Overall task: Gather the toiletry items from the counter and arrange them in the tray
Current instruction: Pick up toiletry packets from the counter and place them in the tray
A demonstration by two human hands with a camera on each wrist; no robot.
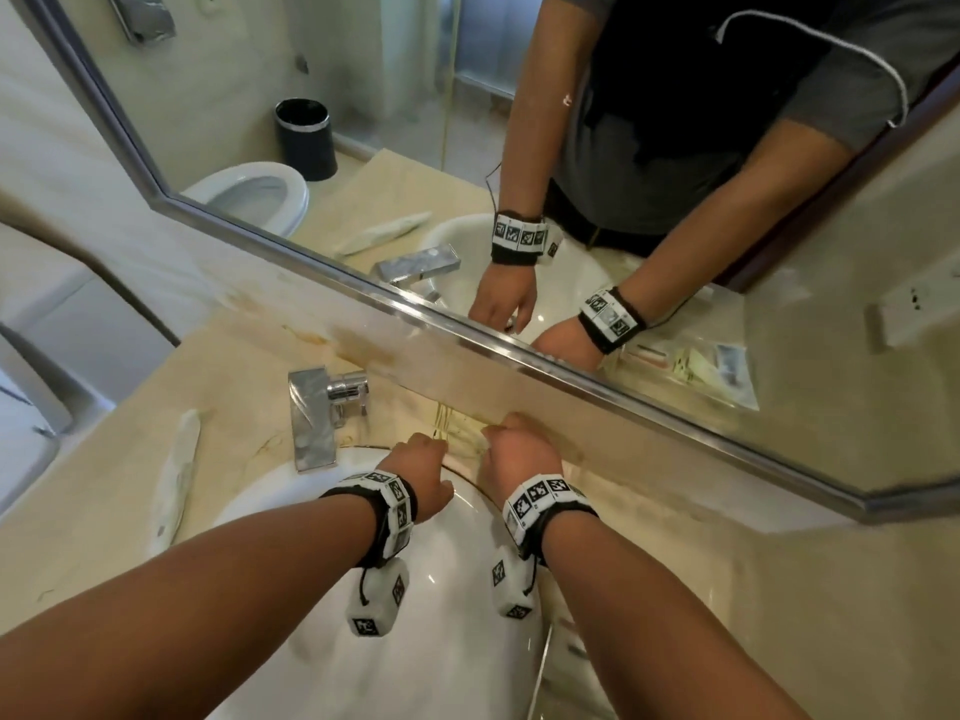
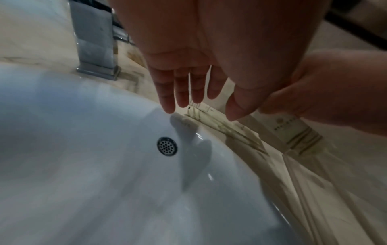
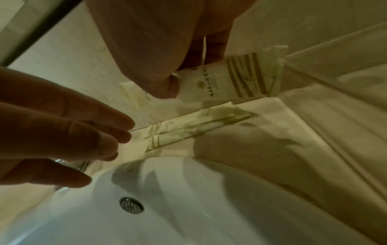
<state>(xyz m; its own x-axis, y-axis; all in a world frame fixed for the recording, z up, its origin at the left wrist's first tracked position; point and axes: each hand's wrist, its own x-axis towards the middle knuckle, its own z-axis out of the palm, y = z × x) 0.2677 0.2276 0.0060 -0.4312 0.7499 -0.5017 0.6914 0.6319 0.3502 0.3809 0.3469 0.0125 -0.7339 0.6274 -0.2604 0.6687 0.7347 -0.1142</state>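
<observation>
My right hand [image 1: 519, 449] pinches a white packet with gold stripes [image 3: 226, 82] between thumb and fingers, just above the counter behind the sink. Two flat packets of the same print [image 3: 182, 131] lie on the counter at the sink's far rim, also seen as packets [image 2: 220, 126] in the left wrist view. My left hand [image 1: 421, 459] hovers over them with straight fingers [image 2: 167, 99] and holds nothing. The clear tray [image 3: 326, 102] lies right of the held packet; its reflection [image 1: 727, 387] in the mirror shows a few items in it.
A chrome faucet [image 1: 311, 423] stands left of my hands. The white sink basin [image 1: 441, 641] lies below my wrists. A long white wrapped item [image 1: 179, 475] rests on the counter left of the sink. The mirror frame [image 1: 571, 376] runs close behind my hands.
</observation>
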